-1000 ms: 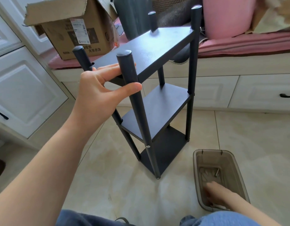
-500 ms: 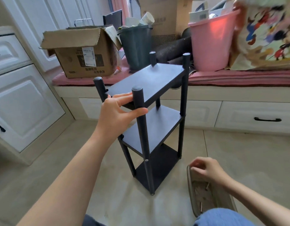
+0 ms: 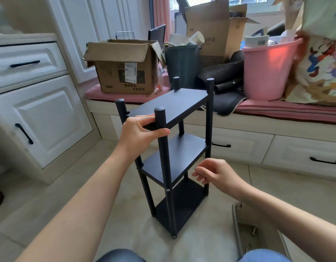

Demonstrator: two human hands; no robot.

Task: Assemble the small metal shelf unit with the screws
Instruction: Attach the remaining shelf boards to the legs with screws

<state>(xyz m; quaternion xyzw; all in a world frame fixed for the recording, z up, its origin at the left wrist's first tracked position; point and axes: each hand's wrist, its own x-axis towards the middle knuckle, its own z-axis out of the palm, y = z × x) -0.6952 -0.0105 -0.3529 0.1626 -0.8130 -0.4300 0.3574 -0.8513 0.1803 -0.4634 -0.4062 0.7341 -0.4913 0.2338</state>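
Our black shelf unit [image 3: 169, 108] stands upright on the floor [image 3: 210, 239]. Our left hand [image 3: 138, 133] grips its top shelf beside the near post; our right hand [image 3: 218, 173], fingers curled, hovers beside the middle shelf, possibly pinching something too small to tell.

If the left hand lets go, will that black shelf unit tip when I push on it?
Probably, sideways: the shelf unit is tall and narrow on thin legs. It likely slides on the smooth floor tiles. The left hand gripping the top tier suggests it needs steadying.
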